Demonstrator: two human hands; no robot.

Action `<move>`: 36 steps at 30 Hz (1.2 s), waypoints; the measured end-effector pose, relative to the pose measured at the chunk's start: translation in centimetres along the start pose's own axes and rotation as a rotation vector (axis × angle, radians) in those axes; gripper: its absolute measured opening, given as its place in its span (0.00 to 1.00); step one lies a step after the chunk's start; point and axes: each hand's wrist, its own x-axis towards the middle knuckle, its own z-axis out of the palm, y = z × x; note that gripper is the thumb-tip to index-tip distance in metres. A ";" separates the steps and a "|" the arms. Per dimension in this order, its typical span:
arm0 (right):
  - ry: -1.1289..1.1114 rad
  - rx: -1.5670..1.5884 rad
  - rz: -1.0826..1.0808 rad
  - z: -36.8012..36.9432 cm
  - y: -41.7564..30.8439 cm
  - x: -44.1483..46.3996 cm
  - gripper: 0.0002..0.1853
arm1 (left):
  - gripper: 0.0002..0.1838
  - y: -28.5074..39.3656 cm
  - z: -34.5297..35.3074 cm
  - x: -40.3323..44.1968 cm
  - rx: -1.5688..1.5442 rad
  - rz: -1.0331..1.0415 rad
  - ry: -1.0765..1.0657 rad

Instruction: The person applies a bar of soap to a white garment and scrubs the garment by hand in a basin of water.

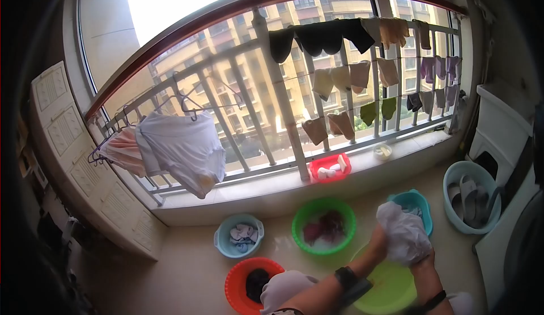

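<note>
A bunched white cloth [403,231] hangs between my two hands, its exact kind unclear. On its left side my left hand [381,243] grips it, the fingers mostly hidden by the fabric. My right hand [423,263] clasps the cloth's lower right edge. Below both hands sits a lime-green basin [391,293], partly covered by my forearms. Just behind the cloth is a teal basin [428,213] with light fabric in it. To the left, a bright green basin [296,224] contains dark red cloth [328,228] in sudsy water.
A blue basin [219,241] with small clothes and an orange-red basin [232,286] with dark cloth stand left. Slippers fill a pale blue tub [453,173] at right. Socks hang along the railing [283,116]; a red soap tray [317,174] lies on the ledge. A white shirt [181,148] hangs left.
</note>
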 end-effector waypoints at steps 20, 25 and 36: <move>0.237 0.009 -0.246 -2.8 2.6 2.0 0.18 | 0.23 -6.4 2.9 -2.6 0.541 0.323 0.479; 0.437 -0.585 -0.508 5.6 6.1 -1.4 0.20 | 0.21 -3.7 2.7 -2.3 0.342 0.332 0.543; 0.637 -0.200 -0.298 1.2 1.5 0.8 0.11 | 0.23 -2.2 3.5 -4.0 0.006 0.119 0.046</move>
